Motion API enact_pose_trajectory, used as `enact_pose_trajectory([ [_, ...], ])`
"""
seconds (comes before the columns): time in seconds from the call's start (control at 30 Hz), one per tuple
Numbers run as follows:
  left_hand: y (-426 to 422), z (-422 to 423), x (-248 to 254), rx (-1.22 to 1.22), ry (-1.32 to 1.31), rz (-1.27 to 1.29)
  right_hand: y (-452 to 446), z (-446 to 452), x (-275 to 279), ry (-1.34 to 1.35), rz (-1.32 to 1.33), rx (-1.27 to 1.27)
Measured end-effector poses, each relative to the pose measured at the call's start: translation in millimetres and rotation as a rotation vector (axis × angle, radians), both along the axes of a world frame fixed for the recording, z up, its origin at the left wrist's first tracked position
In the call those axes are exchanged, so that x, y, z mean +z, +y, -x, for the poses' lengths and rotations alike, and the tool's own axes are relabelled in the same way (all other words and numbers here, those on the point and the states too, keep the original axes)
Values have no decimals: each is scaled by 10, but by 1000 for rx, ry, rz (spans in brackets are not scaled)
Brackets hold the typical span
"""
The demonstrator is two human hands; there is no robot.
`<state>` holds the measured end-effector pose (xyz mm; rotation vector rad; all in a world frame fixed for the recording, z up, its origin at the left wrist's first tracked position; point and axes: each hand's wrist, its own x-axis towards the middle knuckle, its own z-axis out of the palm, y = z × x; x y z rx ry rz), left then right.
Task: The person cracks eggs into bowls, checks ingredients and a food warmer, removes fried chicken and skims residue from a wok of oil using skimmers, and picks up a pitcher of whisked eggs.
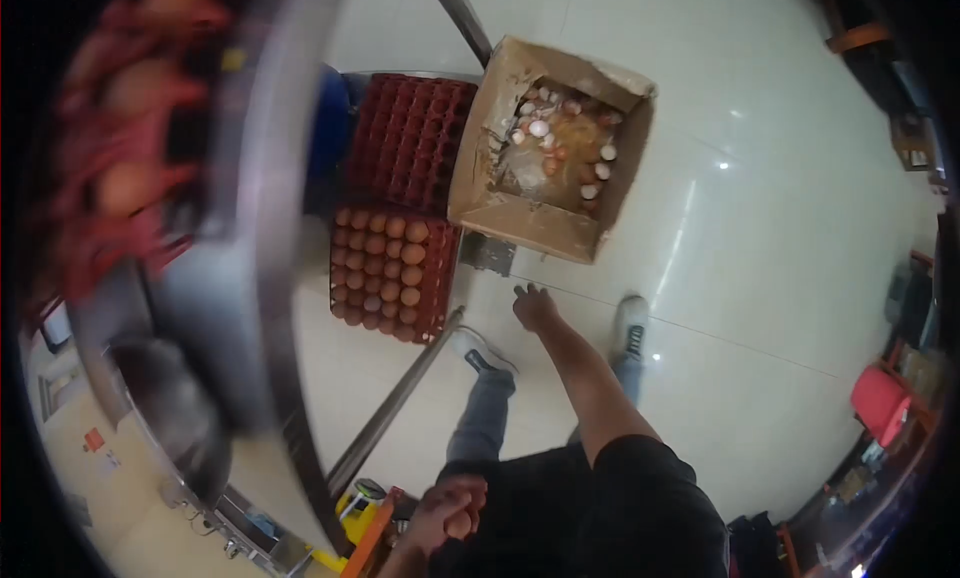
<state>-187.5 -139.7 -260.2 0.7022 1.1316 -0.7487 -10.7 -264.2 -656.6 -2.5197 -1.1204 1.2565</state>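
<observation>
Head view: my right hand [535, 308] is nearer the box [530, 230], with its fingers a bit open. The box is just ahead, its long side going away from me, with broken shells [540, 129] inside. My left hand [436, 508] curls round maybe an egg [459, 524]. Shiny floor [740, 278] shows beside the box.

The open box [620, 203] stands on the floor [750, 278]; left of it, in the view, sits a tray stack [410, 143]; eggs [375, 268] fill another stack's top tray.
</observation>
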Motion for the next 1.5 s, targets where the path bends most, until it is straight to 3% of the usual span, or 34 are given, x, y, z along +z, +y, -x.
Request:
enact_pose_trajectory([
  [0.07, 27, 81, -336, 23, 40, -62, 513, -59, -1218, -119, 3, -251],
  [0.1, 30, 76, -563, 49, 93, -102, 908, -201, -1685, -146, -193, -558],
  [0.17, 24, 136, -783, 68, 171, -151, 1238, -526, -1993, -206, -419, -1024],
  [0.37, 55, 40, -1208, 21, 295, -202, 1407, -601, -2640, -180, -30, -832],
  [0.57, -21, -10, -1193, -49, 258, -173, 827, 238, -2856, -285, -152, -589],
  [0.6, -28, 0, -1151, -67, 242, -170, 681, 324, -2595, -317, -214, -566],
  [0.63, -37, 32, -1084, -81, 238, -157, 487, 402, -2374, -99, -167, -283],
  [0.67, -48, 62, -1012, -104, 227, -147, 418, 627, -2192, -122, -300, -501],
  [0.7, -70, 79, -920, -123, 220, -126, 228, 486, -1657, 181, -343, -472],
  [0.73, -97, 102, -823, -147, 217, -95, 150, 682, -1353, -10, -501, -582],
  [0.8, -182, 183, -674, -209, 206, -28, -18, 729, -594, -117, -866, -693],
  [0.87, -246, 192, -614, -230, 172, 10, -142, 452, 458, 124, -1035, -945],
  [0.97, -410, 130, -301, -137, 106, 35, -297, -145, 1427, -650, -927, -656],
  [1.07, -547, -109, 237, -16, -90, 60, -228, -1011, 1836, -310, -767, -1030],
  [1.1, -546, -179, 416, 5, -177, 47, -225, -995, 1904, -819, -404, -687],
  [1.2, -368, -490, 1258, 3, -472, -54, -344, -1005, 3390, -211, -996, -695],
  [1.27, -199, -581, 1871, -140, -666, -204, -474, -593, 4500, 593, -873, -725],
  [1.3, -24, -476, 1918, -292, -963, -420, -462, -326, 4848, 1074, -828, -722],
  [1.37, 148, -512, 2349, -423, -1022, -686, -351, 121, 5656, 1296, -911, -644],
  [1.4, 302, -567, 2576, -498, -1031, -801, -170, 279, 5924, 1226, -929, -640],
  [1.47, 531, -724, 3012, -718, -884, -713, 44, 480, 6277, 1078, -973, -640],
  [1.5, 642, -883, 2969, -728, -1030, -853, 113, 358, 6307, 1057, -954, -681],
])
